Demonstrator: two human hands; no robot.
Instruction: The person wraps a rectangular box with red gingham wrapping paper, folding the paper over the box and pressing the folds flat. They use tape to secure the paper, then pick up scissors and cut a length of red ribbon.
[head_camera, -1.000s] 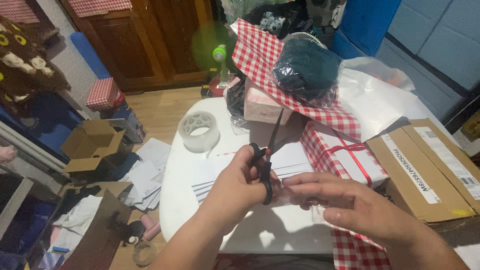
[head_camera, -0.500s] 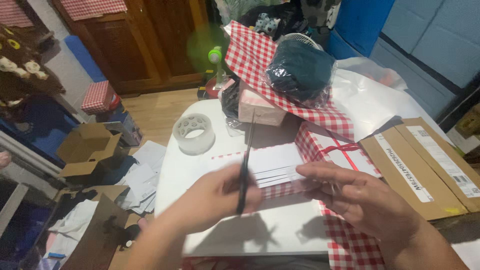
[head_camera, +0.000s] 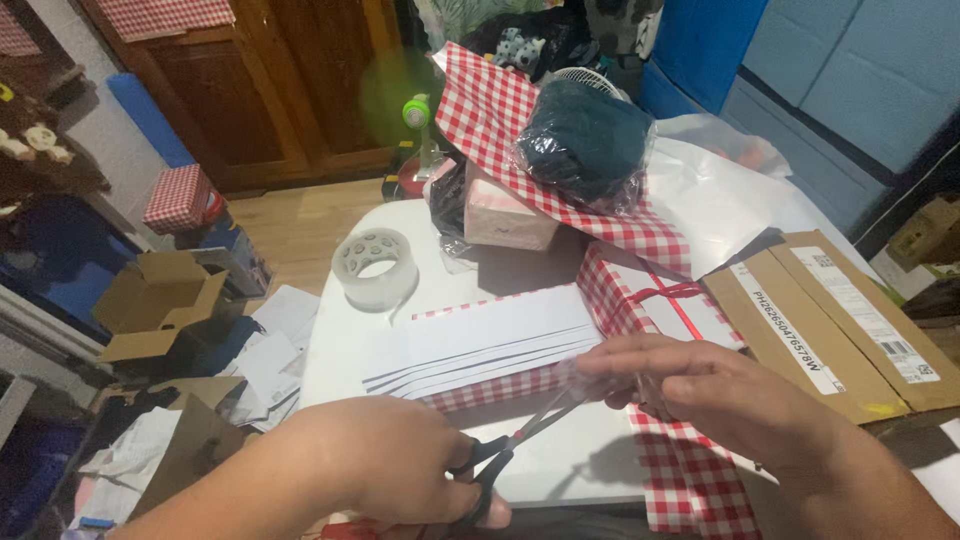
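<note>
- Two hands are seen over a white table: black scissors are gripped by the left hand, blades parted.
- A clear tape strip, barely visible, is pinched by the right hand beside checked wrapping paper.
- Fingertips could be nicked, being close to the blades.

Scissor blades: blurred, tips lost under right hand.
Scissor handles: partly covered by left hand.
Cardboard box: label too small to read.
</note>
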